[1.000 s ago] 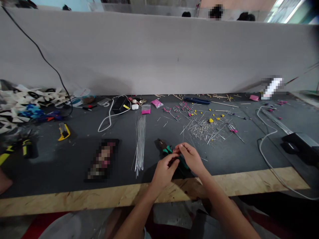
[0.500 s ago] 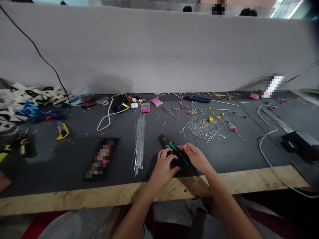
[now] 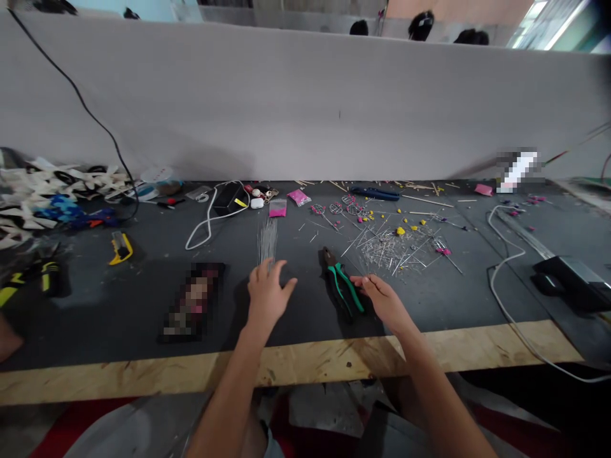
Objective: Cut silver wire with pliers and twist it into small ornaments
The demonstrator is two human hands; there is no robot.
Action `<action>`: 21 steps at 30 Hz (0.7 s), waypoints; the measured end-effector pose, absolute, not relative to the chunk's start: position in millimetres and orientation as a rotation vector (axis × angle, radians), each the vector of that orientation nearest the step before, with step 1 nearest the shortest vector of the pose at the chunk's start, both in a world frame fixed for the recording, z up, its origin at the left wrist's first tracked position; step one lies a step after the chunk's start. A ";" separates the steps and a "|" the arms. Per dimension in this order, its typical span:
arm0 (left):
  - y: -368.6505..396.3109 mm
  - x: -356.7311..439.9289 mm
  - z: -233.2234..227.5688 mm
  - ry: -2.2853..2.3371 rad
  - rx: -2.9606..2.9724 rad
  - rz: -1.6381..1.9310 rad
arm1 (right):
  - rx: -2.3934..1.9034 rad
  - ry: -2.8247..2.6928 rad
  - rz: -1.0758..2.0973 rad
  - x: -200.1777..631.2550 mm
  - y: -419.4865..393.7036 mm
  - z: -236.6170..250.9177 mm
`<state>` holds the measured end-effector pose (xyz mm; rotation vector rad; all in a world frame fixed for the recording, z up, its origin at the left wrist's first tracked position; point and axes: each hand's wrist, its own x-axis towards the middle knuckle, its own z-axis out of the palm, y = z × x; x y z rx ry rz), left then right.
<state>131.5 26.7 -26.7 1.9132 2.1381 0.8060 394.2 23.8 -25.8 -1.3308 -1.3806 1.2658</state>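
Observation:
My left hand (image 3: 268, 298) is over the lower part of a bundle of thin straight metal wires (image 3: 267, 238), thumb and fingers apart; whether it touches the wires I cannot tell. Green-and-black pliers (image 3: 341, 283) lie on the dark tabletop between my hands, jaws pointing away from me. Beside their green handle is my right hand (image 3: 382, 304), its thumb pressed against the curled fingers. Anything inside that pinch is too small or hidden to make out. Beyond it lies a loose pile of short cut wires (image 3: 394, 249).
Pink bead packets (image 3: 277, 208), blue-handled pliers (image 3: 375, 193) and small wire shapes (image 3: 335, 208) lie further back. On the left are a yellow cutter (image 3: 121, 248) and a pixelated dark object (image 3: 193, 302). A white cable (image 3: 496, 273) runs along the right. A pale partition (image 3: 305, 102) stands behind.
My left hand has left the pliers and moved left to the wire bundle. The pliers now lie free on the table. My right hand has stayed beside them.

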 end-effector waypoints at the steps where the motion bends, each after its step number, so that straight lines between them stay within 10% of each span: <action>1: 29.4 120.4 -28.0 2.252 1.868 0.740 | -1.333 -1.385 1.261 394.4 23.4 -26.0; 21: 33.6 79.7 -17.1 2.234 1.656 0.752 | -1.479 -1.450 0.882 373.3 22.0 -5.3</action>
